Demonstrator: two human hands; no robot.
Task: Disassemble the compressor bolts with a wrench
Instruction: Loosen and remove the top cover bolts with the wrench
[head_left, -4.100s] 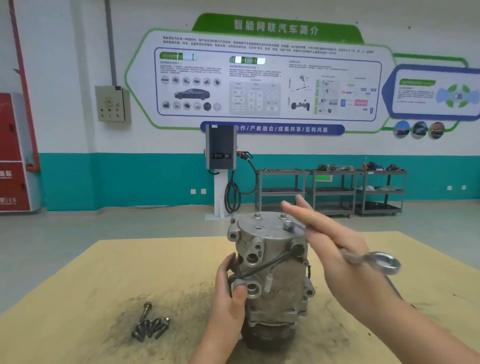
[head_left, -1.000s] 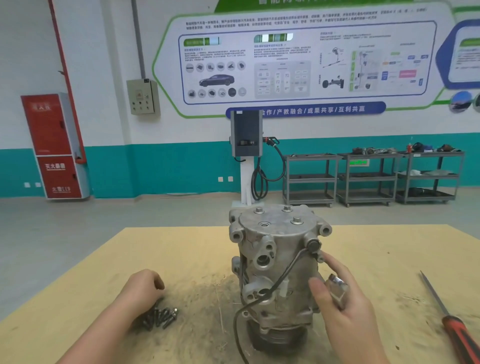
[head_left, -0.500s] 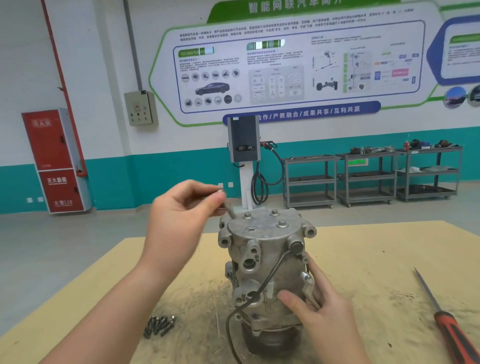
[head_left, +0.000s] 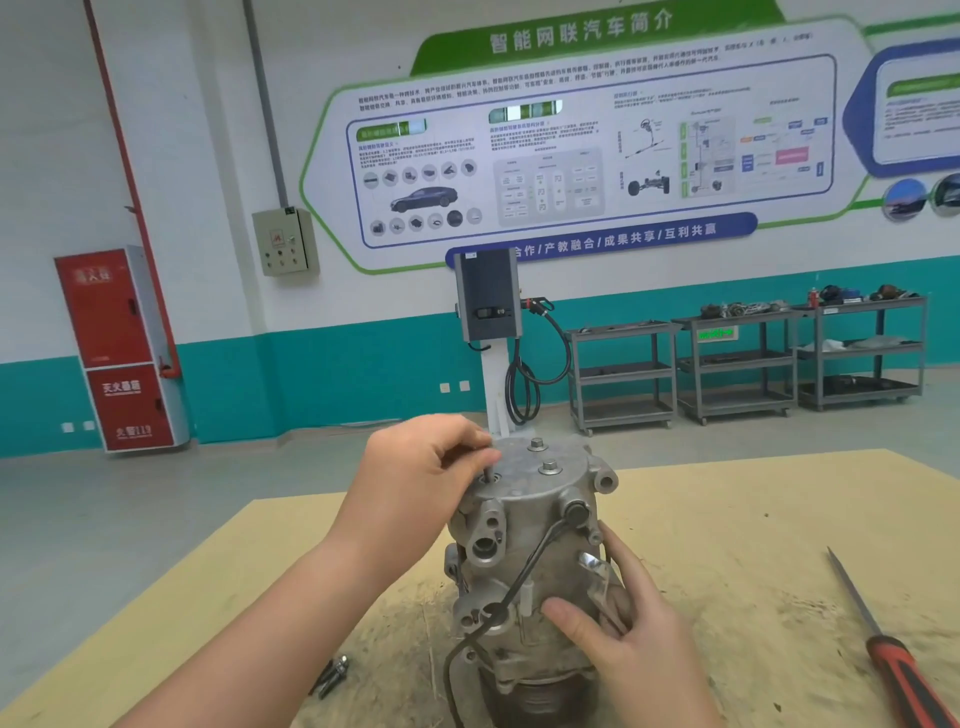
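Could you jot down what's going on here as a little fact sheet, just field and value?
Main part: compressor, upright on the board
Left hand: pinches a bolt at the compressor's top
Right hand: steadies the compressor's side, wrench under its fingers
Bolts still seated on top: two visible
Loose bolts: left of the base
Screwdriver: lying at right

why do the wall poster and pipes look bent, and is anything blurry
Head view: wide-angle distortion bows the poster and the red pipe. Lighting is even and soft. The left hand on the compressor is sharp; the poster's small print is unreadable.
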